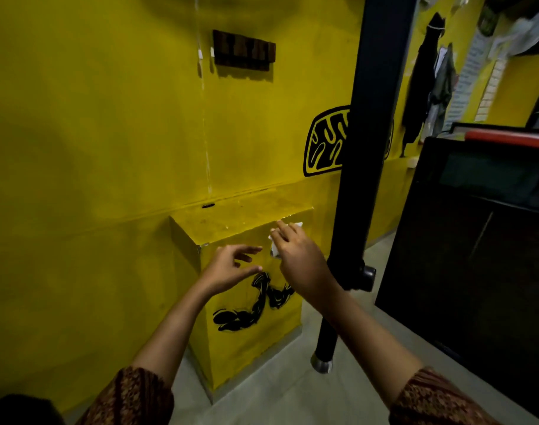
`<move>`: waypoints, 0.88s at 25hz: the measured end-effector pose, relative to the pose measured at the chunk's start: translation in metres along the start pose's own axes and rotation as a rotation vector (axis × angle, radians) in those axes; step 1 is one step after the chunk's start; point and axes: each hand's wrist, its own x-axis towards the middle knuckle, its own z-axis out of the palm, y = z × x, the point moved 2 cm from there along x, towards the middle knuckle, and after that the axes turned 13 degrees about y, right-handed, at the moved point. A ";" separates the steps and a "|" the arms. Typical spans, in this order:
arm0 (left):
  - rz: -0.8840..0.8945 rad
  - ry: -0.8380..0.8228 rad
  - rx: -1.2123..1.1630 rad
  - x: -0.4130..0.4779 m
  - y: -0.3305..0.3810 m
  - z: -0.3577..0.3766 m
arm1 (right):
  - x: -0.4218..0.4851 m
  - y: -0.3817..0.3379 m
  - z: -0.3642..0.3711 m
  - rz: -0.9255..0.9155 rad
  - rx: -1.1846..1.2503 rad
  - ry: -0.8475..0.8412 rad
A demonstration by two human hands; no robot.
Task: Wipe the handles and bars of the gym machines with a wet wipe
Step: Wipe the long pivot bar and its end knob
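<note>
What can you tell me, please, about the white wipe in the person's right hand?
The wipe is white, thin and crumpled. The right hand grips it, fingers curled round it, so only small bits show, past the fingertips and beside the palm. It sits at the front top edge of the yellow box; whether it touches the box is unclear.

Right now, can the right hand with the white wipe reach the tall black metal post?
Probably yes: the tall black metal post stands beside the right hand gripping the white wipe, nothing between them.
</note>
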 end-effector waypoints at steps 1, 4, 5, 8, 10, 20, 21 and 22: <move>-0.001 0.017 -0.015 0.008 -0.003 0.002 | 0.002 0.004 0.009 -0.018 -0.031 -0.058; 0.005 0.058 -0.092 0.025 -0.009 0.007 | 0.009 0.011 0.024 -0.038 -0.099 -0.148; 0.007 0.064 -0.126 0.027 -0.011 0.010 | 0.009 0.010 0.029 -0.048 -0.107 -0.186; 0.008 0.085 -0.221 0.022 -0.018 0.021 | 0.002 0.010 0.044 -0.097 -0.146 -0.184; 0.034 0.073 -0.264 0.020 -0.023 0.030 | -0.009 0.014 0.045 -0.051 -0.191 -0.167; 0.077 -0.167 -0.515 0.050 -0.022 0.053 | -0.009 0.029 0.056 0.151 -0.093 0.064; 0.088 -0.185 -0.532 0.054 -0.024 0.052 | -0.014 0.031 0.055 0.170 -0.117 0.092; 0.097 -0.216 -0.551 0.057 -0.027 0.053 | -0.020 0.031 0.052 0.212 -0.162 0.122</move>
